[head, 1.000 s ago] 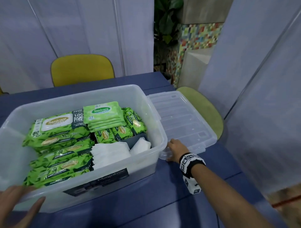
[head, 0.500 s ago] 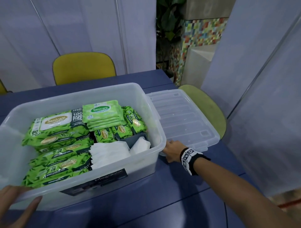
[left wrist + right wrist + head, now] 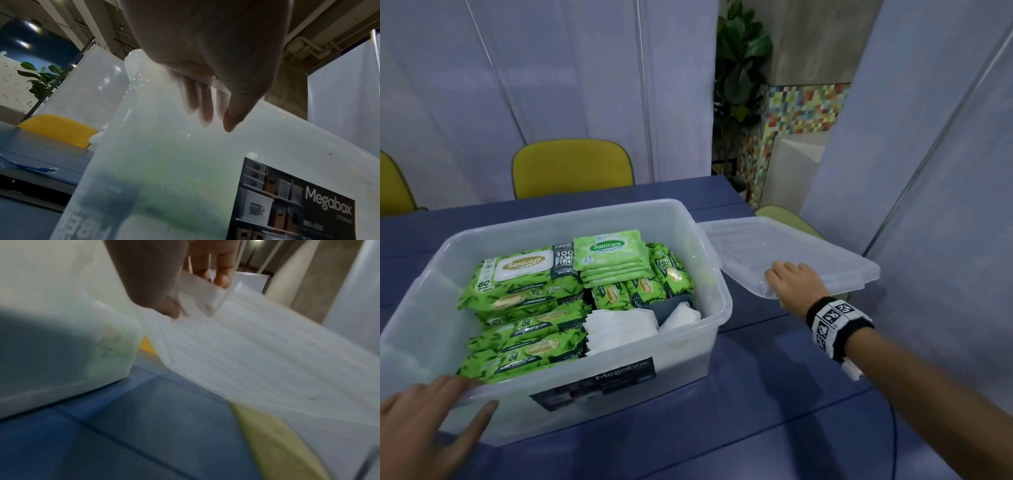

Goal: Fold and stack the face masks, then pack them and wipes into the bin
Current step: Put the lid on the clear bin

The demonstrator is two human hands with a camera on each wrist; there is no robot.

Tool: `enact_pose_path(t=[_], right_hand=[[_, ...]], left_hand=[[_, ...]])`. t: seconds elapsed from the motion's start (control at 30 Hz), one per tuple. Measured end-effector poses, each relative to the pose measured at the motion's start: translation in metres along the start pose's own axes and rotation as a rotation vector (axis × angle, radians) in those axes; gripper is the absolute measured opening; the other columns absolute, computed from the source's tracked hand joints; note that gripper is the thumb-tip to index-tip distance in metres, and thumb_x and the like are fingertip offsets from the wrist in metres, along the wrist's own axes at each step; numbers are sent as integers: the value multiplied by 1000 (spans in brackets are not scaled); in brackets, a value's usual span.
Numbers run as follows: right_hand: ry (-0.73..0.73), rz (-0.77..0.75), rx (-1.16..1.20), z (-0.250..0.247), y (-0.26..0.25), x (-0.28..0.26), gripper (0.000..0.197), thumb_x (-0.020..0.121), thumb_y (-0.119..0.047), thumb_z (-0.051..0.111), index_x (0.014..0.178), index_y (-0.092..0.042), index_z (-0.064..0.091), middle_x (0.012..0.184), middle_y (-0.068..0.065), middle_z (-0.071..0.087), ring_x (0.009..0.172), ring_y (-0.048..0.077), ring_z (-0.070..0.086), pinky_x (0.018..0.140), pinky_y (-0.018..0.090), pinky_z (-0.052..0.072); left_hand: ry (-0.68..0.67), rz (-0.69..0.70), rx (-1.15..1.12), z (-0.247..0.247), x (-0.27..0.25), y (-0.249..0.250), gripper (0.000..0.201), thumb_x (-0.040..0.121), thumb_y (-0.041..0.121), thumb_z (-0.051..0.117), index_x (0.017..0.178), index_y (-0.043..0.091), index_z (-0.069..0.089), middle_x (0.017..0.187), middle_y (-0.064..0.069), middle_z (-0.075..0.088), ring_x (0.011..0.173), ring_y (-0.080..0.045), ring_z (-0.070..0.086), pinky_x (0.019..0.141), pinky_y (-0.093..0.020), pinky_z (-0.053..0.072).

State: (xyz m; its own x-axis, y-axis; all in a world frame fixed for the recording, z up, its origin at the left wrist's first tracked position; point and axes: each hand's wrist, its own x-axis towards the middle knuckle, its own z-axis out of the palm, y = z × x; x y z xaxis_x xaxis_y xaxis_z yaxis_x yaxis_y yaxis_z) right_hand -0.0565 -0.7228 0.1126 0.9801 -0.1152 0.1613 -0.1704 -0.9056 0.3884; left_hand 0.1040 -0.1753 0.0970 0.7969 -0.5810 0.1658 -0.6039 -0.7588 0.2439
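Note:
The clear Megabox bin (image 3: 688, 346) stands on the table. It holds several green Sanicare wipe packs (image 3: 524, 284), a stack of small wipe packs (image 3: 607, 253) and folded white face masks (image 3: 619, 325). My left hand (image 3: 431, 421) holds the bin's near left corner. In the left wrist view that hand (image 3: 218, 123) has its fingers inside the wall of the bin (image 3: 205, 162) and its thumb outside. My right hand (image 3: 794, 284) grips the near edge of the clear lid (image 3: 774, 246), which is raised and tilted beside the bin. The right wrist view shows the hand (image 3: 195, 293) pinching the lid (image 3: 267, 353).
The blue table (image 3: 756, 411) runs under everything. A yellow chair (image 3: 571, 168) stands behind the bin and a green chair (image 3: 787, 219) under the lid's far side. White partitions close in on the right and the back.
My right hand has taken hold of the lid and lifted its near edge off the table, moving up and to the right. My left hand stays on the bin's corner.

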Motion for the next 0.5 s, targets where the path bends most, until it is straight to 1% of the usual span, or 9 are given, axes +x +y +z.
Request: enact_pose_path(t=[0.03, 0.07, 0.13, 0.2, 0.3, 0.33, 0.37, 0.43, 0.5], right_hand=[[66, 20, -4, -10, 10, -2, 51, 31, -1, 75, 77, -8, 55, 67, 10, 57, 50, 27, 53, 45, 28, 37], [132, 52, 6, -20, 22, -3, 51, 34, 1, 71, 80, -8, 50, 66, 11, 56, 50, 27, 53, 45, 29, 37], [264, 130, 52, -49, 42, -8, 43, 42, 1, 67, 81, -8, 50, 65, 12, 55, 50, 30, 54, 43, 29, 38], [392, 222, 120, -77, 58, -11, 24, 56, -4, 60, 79, -6, 54, 64, 15, 56, 49, 32, 56, 40, 26, 35], [530, 342, 189, -109, 73, -19, 10, 67, -7, 62, 75, -1, 60, 67, 17, 60, 54, 35, 60, 44, 27, 35], [567, 345, 186, -117, 76, -23, 12, 71, -12, 57, 75, -1, 61, 67, 16, 60, 55, 34, 60, 44, 27, 36], [599, 326, 175, -126, 76, -27, 20, 74, -18, 49, 75, -2, 61, 66, 15, 60, 55, 34, 60, 43, 27, 37], [708, 241, 105, -144, 74, -37, 27, 74, -20, 41, 77, -4, 62, 66, 13, 60, 54, 33, 59, 41, 28, 39], [851, 173, -7, -167, 67, -43, 16, 72, -11, 47, 78, -7, 62, 67, 11, 61, 54, 32, 58, 41, 28, 39]], left_hand=[[30, 14, -19, -6, 2, 13, 36, 77, 54, 50, 85, 20, 59, 74, 4, 52, 62, -24, 51, 69, -41, 38], [135, -14, -27, -7, 6, 22, 41, 80, 58, 45, 83, 19, 59, 73, 3, 53, 61, -26, 51, 66, -43, 40], [187, -29, -52, -6, 7, 28, 54, 82, 67, 34, 80, 19, 60, 71, 1, 56, 59, -28, 53, 62, -39, 42], [195, -24, -8, -5, 5, 34, 61, 82, 72, 28, 81, 20, 62, 70, 1, 58, 60, -28, 56, 63, -35, 39], [182, -6, -20, -15, 1, 47, 65, 83, 74, 23, 83, 22, 62, 72, 4, 60, 63, -26, 59, 64, -30, 33], [204, -2, -16, -16, 0, 49, 65, 83, 75, 23, 84, 23, 62, 72, 5, 62, 64, -25, 60, 63, -30, 33], [194, -5, -35, -19, -3, 52, 65, 82, 77, 24, 87, 25, 61, 73, 6, 63, 65, -24, 61, 63, -31, 34], [168, -17, -123, -26, -5, 58, 56, 75, 79, 34, 97, 34, 59, 77, 8, 64, 69, -22, 65, 64, -34, 37], [202, -9, -248, -37, -6, 62, 49, 65, 78, 45, 109, 56, 44, 89, 9, 60, 76, -16, 64, 68, -37, 41]])
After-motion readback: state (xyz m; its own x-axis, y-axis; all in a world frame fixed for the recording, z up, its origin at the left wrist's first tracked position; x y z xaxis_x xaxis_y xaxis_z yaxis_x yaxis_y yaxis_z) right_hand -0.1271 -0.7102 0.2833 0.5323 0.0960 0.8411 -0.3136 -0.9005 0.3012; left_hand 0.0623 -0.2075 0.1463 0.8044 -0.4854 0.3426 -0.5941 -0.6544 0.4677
